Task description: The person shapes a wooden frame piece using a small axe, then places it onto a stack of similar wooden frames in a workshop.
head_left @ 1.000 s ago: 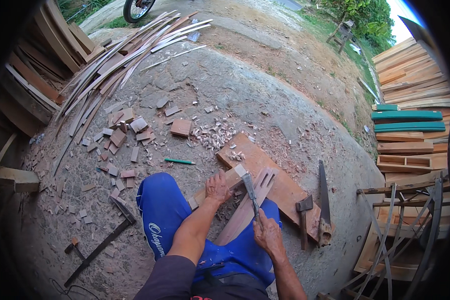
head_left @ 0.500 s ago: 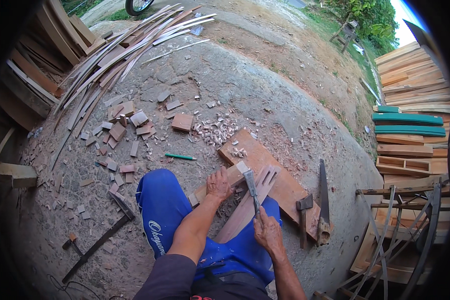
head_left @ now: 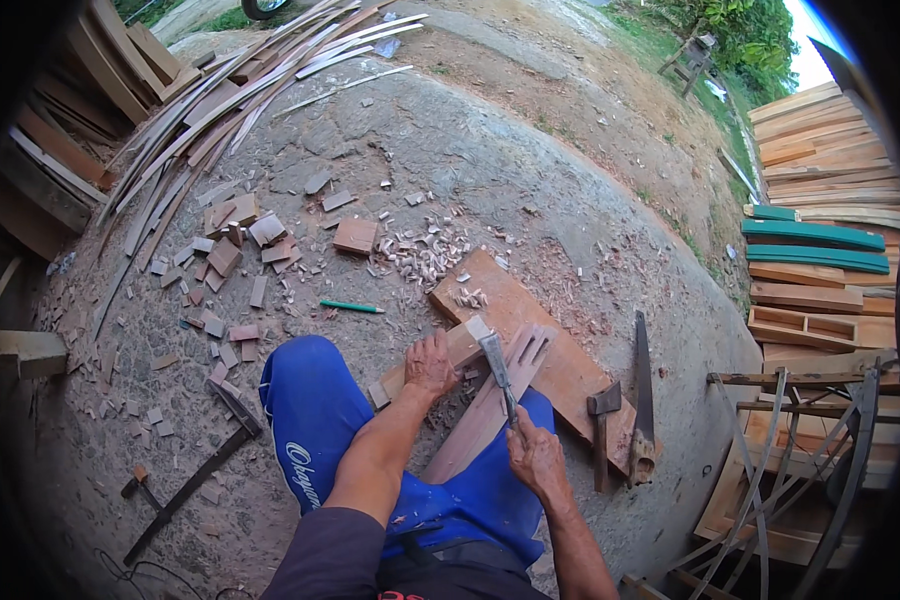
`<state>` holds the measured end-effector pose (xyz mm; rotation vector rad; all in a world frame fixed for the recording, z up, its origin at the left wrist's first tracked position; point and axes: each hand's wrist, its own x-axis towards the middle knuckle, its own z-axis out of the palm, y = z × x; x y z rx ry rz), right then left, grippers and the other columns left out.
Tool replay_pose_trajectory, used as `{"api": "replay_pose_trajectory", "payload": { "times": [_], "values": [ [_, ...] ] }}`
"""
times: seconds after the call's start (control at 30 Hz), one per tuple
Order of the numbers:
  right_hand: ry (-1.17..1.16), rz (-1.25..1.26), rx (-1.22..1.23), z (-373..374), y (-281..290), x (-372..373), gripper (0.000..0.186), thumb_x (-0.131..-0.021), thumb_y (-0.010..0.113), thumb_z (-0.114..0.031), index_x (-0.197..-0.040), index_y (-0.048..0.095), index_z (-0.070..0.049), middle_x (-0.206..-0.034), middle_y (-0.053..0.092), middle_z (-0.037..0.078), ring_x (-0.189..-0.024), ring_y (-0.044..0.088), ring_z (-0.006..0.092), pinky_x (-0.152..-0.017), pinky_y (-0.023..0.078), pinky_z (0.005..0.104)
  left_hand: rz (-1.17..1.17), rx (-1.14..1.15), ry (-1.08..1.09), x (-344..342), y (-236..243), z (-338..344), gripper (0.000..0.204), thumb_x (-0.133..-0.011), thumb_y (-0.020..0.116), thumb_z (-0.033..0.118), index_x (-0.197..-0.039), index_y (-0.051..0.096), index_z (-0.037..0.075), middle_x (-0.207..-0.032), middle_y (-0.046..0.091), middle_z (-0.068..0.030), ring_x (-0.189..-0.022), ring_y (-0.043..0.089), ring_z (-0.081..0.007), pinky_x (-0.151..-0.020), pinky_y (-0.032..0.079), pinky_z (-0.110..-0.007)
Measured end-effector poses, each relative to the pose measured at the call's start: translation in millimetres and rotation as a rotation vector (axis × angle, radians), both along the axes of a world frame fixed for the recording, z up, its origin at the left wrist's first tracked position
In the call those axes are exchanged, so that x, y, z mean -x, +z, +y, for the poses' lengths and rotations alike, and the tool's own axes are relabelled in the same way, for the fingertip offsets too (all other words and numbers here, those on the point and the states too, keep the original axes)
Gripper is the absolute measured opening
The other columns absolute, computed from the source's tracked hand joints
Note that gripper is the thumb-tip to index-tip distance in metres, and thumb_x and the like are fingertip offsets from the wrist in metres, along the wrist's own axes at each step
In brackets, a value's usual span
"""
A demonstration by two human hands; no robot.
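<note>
Fingers of our left hand [head_left: 431, 366] clasp 1 wooden block [head_left: 466, 343], head view | our right hand [head_left: 537, 457] grips 1 metal tool [head_left: 497, 360], blade at block's far end | block left of slotted board [head_left: 483, 412] | risk, we judge: loosened left hold could let block skid

This is looking like an open-air woodworking workshop: shavings [head_left: 432, 256] and offcut blocks [head_left: 225, 258] are littering the rough ground [head_left: 510, 200] beyond the left hand [head_left: 431, 366], a hatchet [head_left: 601, 450] and a handsaw [head_left: 643, 390] are lying right of the right hand [head_left: 537, 460], stacked timber [head_left: 820, 160] is lining the area farther right, and greenery [head_left: 745, 45] is growing well beyond both hands
</note>
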<state>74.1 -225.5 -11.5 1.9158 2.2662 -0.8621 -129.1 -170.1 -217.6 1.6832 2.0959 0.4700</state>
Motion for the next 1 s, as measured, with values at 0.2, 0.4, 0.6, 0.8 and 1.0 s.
{"api": "replay_pose_trajectory", "payload": {
  "times": [0.2, 0.4, 0.6, 0.8, 1.0],
  "values": [
    [0.006, -0.02, 0.03, 7.4, -13.5, -8.3, 0.047, -0.095, 0.059, -0.03, -0.139, 0.056, -0.011, -0.093, 0.068, 0.03, -0.089, 0.067, 0.047, -0.079, 0.053, 0.0556, -0.039, 0.025, 0.013, -0.2, 5.2, -1.8, 0.074, -0.067, 0.085, 0.035, -0.122, 0.046, 0.005, -0.109, 0.062, -0.0189, -0.103, 0.062, -0.0384, -0.089, 0.048, -0.051],
    [0.047, 0.013, 0.003, 14.7, -19.8, -17.7, 0.048, -0.095, 0.059, -0.031, -0.139, 0.055, -0.013, -0.094, 0.068, 0.03, -0.09, 0.067, 0.0477, -0.08, 0.053, 0.0564, -0.017, -0.011, 0.014, 2.7, 8.5, 0.7, 0.073, -0.065, 0.086, 0.034, -0.12, 0.046, 0.005, -0.105, 0.063, -0.0186, -0.102, 0.063, -0.0386, -0.088, 0.049, -0.049],
    [0.062, -0.006, 0.047, 22.2, -19.4, -23.5, 0.047, -0.095, 0.059, -0.031, -0.138, 0.056, -0.013, -0.09, 0.068, 0.028, -0.087, 0.067, 0.0481, -0.079, 0.053, 0.0576, -0.023, -0.037, 0.024, -0.8, 5.0, -0.9, 0.07, -0.066, 0.086, 0.032, -0.117, 0.047, 0.006, -0.105, 0.063, -0.0194, -0.1, 0.065, -0.04, -0.087, 0.051, -0.05],
    [0.071, 0.015, 0.022, 22.2, -20.4, -18.9, 0.046, -0.095, 0.057, -0.03, -0.138, 0.055, -0.014, -0.089, 0.069, 0.027, -0.084, 0.067, 0.0484, -0.076, 0.053, 0.0586, -0.008, -0.097, 0.049, -1.5, 4.9, -4.3, 0.067, -0.067, 0.086, 0.032, -0.116, 0.048, 0.006, -0.107, 0.062, -0.0193, -0.098, 0.064, -0.0389, -0.085, 0.051, -0.05],
    [0.035, 0.071, 0.012, 15.8, -29.8, -26.4, 0.045, -0.096, 0.056, -0.031, -0.139, 0.055, -0.016, -0.091, 0.069, 0.027, -0.087, 0.067, 0.049, -0.079, 0.052, 0.0589, -0.034, -0.049, 0.032, -5.1, 1.9, -2.9, 0.074, -0.064, 0.089, 0.035, -0.117, 0.048, 0.006, -0.108, 0.062, -0.019, -0.104, 0.063, -0.0383, -0.09, 0.05, -0.049]
  ]
}}
